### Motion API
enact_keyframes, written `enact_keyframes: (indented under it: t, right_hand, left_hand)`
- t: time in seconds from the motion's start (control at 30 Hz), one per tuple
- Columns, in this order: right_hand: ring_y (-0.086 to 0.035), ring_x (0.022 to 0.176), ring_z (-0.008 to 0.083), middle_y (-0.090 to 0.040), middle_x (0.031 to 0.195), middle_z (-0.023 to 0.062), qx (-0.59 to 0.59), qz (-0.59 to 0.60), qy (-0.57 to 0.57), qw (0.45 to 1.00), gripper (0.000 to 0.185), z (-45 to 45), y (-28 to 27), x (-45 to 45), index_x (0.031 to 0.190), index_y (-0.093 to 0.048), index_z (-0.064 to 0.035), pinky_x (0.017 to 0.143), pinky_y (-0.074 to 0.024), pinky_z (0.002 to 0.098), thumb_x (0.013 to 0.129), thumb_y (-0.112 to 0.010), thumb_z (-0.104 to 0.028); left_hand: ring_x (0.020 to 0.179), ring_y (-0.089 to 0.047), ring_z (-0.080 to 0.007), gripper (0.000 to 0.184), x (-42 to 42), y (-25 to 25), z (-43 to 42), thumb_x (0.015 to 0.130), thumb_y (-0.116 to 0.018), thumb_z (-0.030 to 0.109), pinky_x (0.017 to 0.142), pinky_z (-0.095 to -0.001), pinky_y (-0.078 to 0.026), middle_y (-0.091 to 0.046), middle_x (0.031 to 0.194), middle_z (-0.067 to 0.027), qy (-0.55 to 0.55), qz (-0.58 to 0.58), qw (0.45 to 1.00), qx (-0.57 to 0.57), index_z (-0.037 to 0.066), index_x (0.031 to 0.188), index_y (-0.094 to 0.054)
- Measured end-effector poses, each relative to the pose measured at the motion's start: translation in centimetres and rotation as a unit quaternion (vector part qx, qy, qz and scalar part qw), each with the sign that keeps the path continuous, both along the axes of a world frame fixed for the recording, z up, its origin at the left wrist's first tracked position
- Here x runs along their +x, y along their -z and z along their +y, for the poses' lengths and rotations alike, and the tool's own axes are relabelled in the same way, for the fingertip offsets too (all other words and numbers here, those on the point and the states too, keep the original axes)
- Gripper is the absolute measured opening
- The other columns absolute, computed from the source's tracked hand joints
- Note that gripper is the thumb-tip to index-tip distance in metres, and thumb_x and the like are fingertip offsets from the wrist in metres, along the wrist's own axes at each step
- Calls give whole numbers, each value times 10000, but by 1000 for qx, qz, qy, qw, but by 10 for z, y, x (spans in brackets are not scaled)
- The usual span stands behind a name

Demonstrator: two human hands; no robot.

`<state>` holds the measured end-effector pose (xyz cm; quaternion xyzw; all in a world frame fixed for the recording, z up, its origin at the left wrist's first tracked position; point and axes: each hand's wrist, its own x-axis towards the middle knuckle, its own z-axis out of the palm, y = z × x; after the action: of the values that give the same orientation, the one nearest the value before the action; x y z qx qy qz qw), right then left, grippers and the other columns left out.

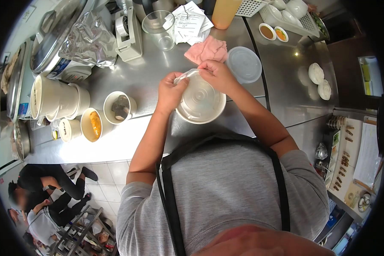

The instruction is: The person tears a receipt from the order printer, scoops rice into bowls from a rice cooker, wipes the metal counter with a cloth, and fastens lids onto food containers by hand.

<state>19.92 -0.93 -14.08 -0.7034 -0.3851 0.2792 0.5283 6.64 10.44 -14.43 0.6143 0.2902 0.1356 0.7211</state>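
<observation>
In the head view, a round white takeout bowl (219,113) stands on the steel counter in front of me. A clear plastic lid (199,96) lies over its top. My left hand (172,91) grips the lid's edge at the far left, thumb on top and fingers closed. At the far side of the rim, my right hand (218,77) pinches the lid edge. How far the lid is seated on the rim I cannot tell. Just beyond my right hand are a pink cloth (207,50) and a second clear lid (244,65) lying flat.
To the left stand a bowl with dark food (130,102), a bowl with a yellow-brown piece (86,128) and stacked white tubs (51,98). A tape dispenser (130,36), clear container (162,40) and paper slips (190,23) are behind. People crouch or sit at lower left.
</observation>
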Motion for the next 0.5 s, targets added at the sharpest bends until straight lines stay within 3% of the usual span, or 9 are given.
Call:
enact_keyframes:
  t: [0.2,0.3,0.5]
  right_hand:
    - [-508,642,73,-565,718,30,0,-11,24,1000,126,-1,1,-3,839,-544,-4,575,-416,223,764,-546,-106]
    - [-503,640,69,-561,712,30,21,-90,41,995,113,-1,5,-3,833,-545,-11,574,-414,221,768,-541,-103]
    - [-489,628,64,-549,698,17,-20,43,17,999,96,2,0,-1,814,-539,-16,560,-407,216,769,-541,-101]
  left_hand:
    - [596,-504,-68,95,1,3,0,775,-554,99,531,-199,-416,-569,719,-31,-2,-13,1000,1,12,814,-542]
    - [597,-498,-66,98,1,0,-1,785,-542,107,538,-198,-412,-565,719,-26,1,-18,1000,6,13,813,-542]
    - [648,-501,-64,132,1,5,-2,821,-506,123,585,-188,-410,-555,742,-18,-42,-53,998,-18,2,865,-535]
